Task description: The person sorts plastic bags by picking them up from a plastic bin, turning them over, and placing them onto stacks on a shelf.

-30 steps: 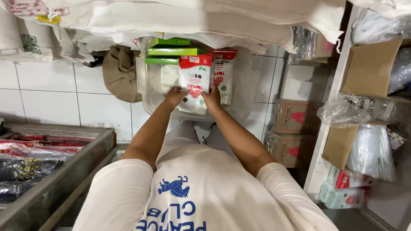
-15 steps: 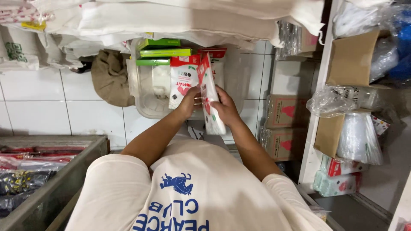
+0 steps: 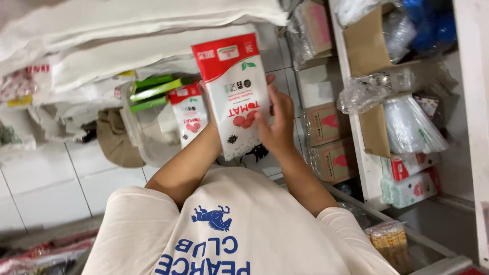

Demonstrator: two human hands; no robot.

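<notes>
Both hands are now lifting one white and red seed packet point(image 3: 235, 97) out of the clear bin point(image 3: 147, 137). The right hand point(image 3: 277, 127) is grasping its 3 o'clock edge, and the left hand point(image 3: 209, 122), mostly hidden, is holding its 9 o'clock side. A second packet point(image 3: 188, 113) is staying in the bin.

White tiled floor point(image 3: 46, 188) carries clear plastic bin point(image 3: 140, 137), brown cloth bag point(image 3: 114, 142), cardboard boxes point(image 3: 333, 158) beside the shelf unit point(image 3: 367, 168).

The pouch point(image 3: 234, 97) is white with a red top band and red tomatoes pictured on it. A second pouch point(image 3: 189, 113) matches it, white and red. Green-lidded boxes point(image 3: 153, 90) lie nearby. The shirt point(image 3: 239, 229) is cream with blue print. The floor tiles point(image 3: 46, 188) are white.
</notes>
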